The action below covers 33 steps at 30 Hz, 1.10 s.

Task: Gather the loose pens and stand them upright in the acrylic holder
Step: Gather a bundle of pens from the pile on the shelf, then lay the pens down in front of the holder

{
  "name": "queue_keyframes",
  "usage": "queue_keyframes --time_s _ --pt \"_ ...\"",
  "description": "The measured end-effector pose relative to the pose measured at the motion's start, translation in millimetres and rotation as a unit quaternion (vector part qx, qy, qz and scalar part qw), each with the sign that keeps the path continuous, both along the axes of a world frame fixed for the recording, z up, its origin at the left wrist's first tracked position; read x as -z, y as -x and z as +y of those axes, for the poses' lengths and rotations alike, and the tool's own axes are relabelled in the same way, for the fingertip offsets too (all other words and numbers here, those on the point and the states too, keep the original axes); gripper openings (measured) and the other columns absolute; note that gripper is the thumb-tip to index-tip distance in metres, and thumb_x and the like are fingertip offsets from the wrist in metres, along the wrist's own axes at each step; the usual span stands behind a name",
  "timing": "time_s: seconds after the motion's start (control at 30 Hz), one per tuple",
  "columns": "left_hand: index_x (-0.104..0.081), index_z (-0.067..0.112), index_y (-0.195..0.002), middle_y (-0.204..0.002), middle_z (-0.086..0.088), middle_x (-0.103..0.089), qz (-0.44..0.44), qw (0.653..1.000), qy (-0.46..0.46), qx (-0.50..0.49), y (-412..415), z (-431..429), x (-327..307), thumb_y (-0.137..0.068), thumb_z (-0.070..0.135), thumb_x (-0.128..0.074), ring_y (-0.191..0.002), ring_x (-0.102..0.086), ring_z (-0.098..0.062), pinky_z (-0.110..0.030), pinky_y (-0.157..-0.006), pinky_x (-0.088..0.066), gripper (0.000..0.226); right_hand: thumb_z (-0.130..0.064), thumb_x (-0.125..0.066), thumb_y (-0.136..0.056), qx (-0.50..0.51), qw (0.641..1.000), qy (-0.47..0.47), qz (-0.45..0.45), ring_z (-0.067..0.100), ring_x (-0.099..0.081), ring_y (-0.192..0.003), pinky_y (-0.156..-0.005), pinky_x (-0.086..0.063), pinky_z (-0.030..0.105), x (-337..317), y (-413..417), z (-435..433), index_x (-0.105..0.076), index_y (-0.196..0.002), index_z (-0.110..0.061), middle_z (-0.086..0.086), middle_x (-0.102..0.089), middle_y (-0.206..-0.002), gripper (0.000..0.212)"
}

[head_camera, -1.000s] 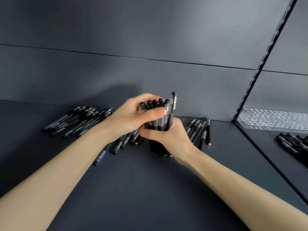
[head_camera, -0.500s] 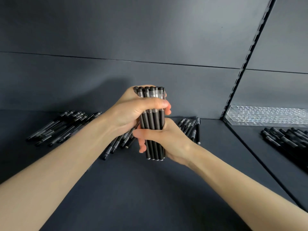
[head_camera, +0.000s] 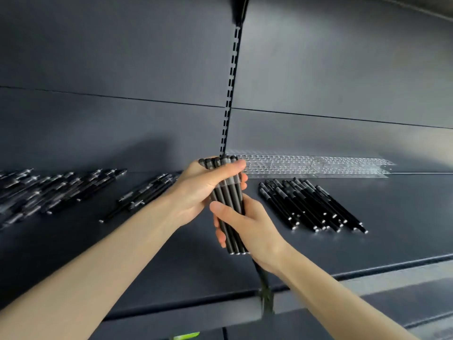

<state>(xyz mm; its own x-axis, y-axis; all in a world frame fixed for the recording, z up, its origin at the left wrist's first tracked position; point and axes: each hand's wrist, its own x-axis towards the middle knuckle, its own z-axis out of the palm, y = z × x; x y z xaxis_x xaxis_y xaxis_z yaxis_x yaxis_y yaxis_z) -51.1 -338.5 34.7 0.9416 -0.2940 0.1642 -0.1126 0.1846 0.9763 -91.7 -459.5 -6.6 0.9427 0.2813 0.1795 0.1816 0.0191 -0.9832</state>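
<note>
Bundle of pens (head_camera: 228, 194) is now carried right, near the acrylic holder (head_camera: 313, 164) on the shelf (head_camera: 392, 212). Left grip (head_camera: 201, 192) is wrapped round its top, right grip (head_camera: 257, 231) round its bottom. Bundle is best kept upright, ends level; holes are probably best fed singly.

Leftmost pens (head_camera: 36, 190) blurred and cut by the edge; left hand (head_camera: 196, 190) covers part of the bundle (head_camera: 228, 195)

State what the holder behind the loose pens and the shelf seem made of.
Holder: clear acrylic, it seems; see-through, glinting, rows of holes. Shelf: likely painted metal or laminate; flat matt dark grey, no grain.
</note>
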Motion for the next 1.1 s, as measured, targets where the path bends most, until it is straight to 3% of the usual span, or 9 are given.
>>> queue_keyframes --time_s 0.13,0.23,0.3,0.4,0.5,0.6,0.8,0.93,1.1 --pt "-0.061 0.014 -0.099 -0.104 -0.004 -0.067 0.041 0.998 -0.021 -0.051 12 -72 14 -0.049 0.059 -0.081 -0.098 -0.065 -0.025 -0.046 -0.09 -0.05 0.071 -0.017 -0.058 -0.093 0.008 1.0 0.021 0.001 0.017 -0.05 -0.05 -0.051 -0.045 0.03 4 12 -76 -0.053 -0.089 -0.009 0.008 -0.054 -0.069 0.011" --pt "-0.06 0.024 -0.097 -0.102 0.005 -0.065 0.024 0.997 -0.048 -0.063 8 -110 23 -0.065 0.065 -0.07 -0.097 -0.063 -0.013 -0.031 -0.092 -0.048 0.053 -0.019 -0.059 -0.093 0.03 0.999 0.036 0.008 0.017 -0.052 -0.051 -0.051 -0.046 0.03 -1 10 -124 -0.053 -0.095 -0.007 0.007 -0.055 -0.07 0.014" --pt "-0.056 0.032 -0.087 -0.089 0.018 -0.061 -0.024 0.99 -0.119 -0.078 3 -132 23 -0.084 0.055 -0.059 -0.091 -0.059 -0.001 -0.015 -0.081 -0.043 0.024 -0.02 -0.061 -0.091 0.043 0.998 0.051 0.004 0.018 -0.053 -0.052 -0.052 -0.046 0.031 -4 1 -152 -0.05 -0.1 -0.008 0.006 -0.057 -0.071 0.019" --pt "-0.055 0.029 -0.083 -0.076 0.022 -0.057 -0.099 0.973 -0.19 -0.086 -11 -161 23 -0.093 0.043 -0.052 -0.074 -0.054 0.011 -0.004 -0.063 -0.039 0.017 -0.027 -0.064 -0.089 0.064 0.993 0.101 -0.005 0.015 -0.059 -0.062 -0.061 -0.05 0.034 -5 -19 -184 -0.047 -0.104 -0.013 -0.005 -0.062 -0.073 0.026" --pt "-0.057 0.02 -0.094 -0.093 0.007 -0.061 -0.129 0.955 -0.242 -0.111 -35 -182 26 -0.093 0.05 -0.047 -0.086 -0.056 -0.001 -0.018 -0.075 -0.042 0.032 -0.036 -0.064 -0.088 0.069 0.984 0.164 -0.029 0.014 -0.065 -0.088 -0.086 -0.053 0.042 -7 -45 -209 -0.053 -0.105 -0.019 -0.006 -0.069 -0.09 0.026" --pt "-0.045 0.017 -0.078 -0.081 0.003 -0.048 -0.156 0.938 -0.281 -0.131 -60 -198 37 -0.094 0.05 -0.042 -0.076 -0.047 -0.013 -0.027 -0.069 -0.037 0.037 -0.05 -0.06 -0.086 0.079 0.962 0.256 -0.049 0.023 -0.061 -0.103 -0.093 -0.049 0.042 -11 -65 -223 -0.053 -0.108 -0.012 0.008 -0.067 -0.106 0.045" --pt "-0.049 0.007 -0.082 -0.091 -0.001 -0.051 -0.197 0.885 -0.383 -0.176 -86 -211 53 -0.097 0.047 -0.032 -0.094 -0.047 -0.021 -0.046 -0.102 -0.033 0.046 -0.054 -0.041 -0.093 0.091 0.882 0.46 -0.056 0.018 -0.03 -0.099 -0.1 -0.023 0.034 -4 -95 -241 -0.032 -0.072 -0.015 -0.008 -0.032 -0.086 0.045" --pt "-0.05 0.021 -0.127 -0.143 0.005 -0.036 -0.173 0.819 -0.524 -0.157 -94 -216 62 -0.097 0.051 -0.015 -0.141 -0.016 -0.014 -0.047 -0.116 0.012 0.055 -0.06 -0.03 -0.092 0.052 0.852 0.512 -0.093 0.016 -0.007 -0.138 -0.113 0.002 0.035 9 -112 -256 -0.047 -0.12 -0.016 -0.002 -0.021 -0.145 0.055" --pt "-0.03 0.026 -0.145 -0.155 0.007 -0.022 -0.124 0.758 -0.613 -0.185 -84 -217 66 -0.097 0.053 -0.011 -0.146 -0.008 -0.014 -0.051 -0.113 0.013 0.059 -0.06 -0.025 -0.093 -0.013 0.862 0.498 -0.091 0.014 0.013 -0.145 -0.116 0.005 0.036 17 -120 -269 -0.004 -0.152 -0.02 -0.003 0.006 -0.16 0.074"
